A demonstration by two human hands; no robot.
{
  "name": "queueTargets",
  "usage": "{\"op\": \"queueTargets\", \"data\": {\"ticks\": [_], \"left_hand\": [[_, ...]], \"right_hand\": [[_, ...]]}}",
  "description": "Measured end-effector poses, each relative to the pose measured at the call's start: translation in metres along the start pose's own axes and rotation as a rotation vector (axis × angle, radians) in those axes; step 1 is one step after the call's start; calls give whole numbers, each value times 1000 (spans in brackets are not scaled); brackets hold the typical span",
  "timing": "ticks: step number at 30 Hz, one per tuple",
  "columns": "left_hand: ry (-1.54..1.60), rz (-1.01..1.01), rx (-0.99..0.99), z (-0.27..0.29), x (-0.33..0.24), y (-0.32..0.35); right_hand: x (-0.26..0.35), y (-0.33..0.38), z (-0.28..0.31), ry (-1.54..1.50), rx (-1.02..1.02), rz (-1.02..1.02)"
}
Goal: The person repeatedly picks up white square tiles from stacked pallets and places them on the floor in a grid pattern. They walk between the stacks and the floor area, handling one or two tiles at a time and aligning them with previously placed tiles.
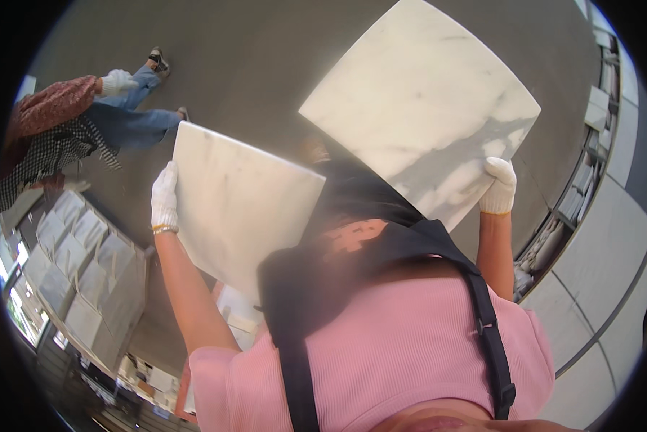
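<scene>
Marble tiles (424,101) in gloved hands (498,186)

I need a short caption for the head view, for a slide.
Gloved left hand and right hand each hold a white marble tile above a grey floor.

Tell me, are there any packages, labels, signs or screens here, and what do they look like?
No labels, signs or screens show.
Crate: lower left on the floor, grey, open, packed with upright pale slabs in rows.
Shelf rack: right edge, holding more pale slabs on edge.
</scene>
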State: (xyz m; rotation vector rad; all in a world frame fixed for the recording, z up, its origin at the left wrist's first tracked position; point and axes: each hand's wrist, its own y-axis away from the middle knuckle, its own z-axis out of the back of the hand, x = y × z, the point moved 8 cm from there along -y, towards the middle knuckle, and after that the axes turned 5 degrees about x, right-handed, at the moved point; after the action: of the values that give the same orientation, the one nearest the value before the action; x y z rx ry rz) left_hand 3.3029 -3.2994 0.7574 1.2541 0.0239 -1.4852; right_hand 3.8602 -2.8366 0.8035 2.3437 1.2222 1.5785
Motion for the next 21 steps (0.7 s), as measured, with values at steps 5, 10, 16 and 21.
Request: {"op": "queueTargets", "data": {"ticks": [5,10,16,21], "left_hand": [[33,17,-2,2,18,11],[-65,-14,-21,15,19,15],[-88,-7,-101,31,18,44],[-110,-32,-173,40,16,79]], "right_hand": [[3,-30,-72,-19,182,-20],[-13,-65,-158,27,429,-187],[-53,-87,-225,177,630,-308],[-95,-98,-246,206,732,-524]]}}
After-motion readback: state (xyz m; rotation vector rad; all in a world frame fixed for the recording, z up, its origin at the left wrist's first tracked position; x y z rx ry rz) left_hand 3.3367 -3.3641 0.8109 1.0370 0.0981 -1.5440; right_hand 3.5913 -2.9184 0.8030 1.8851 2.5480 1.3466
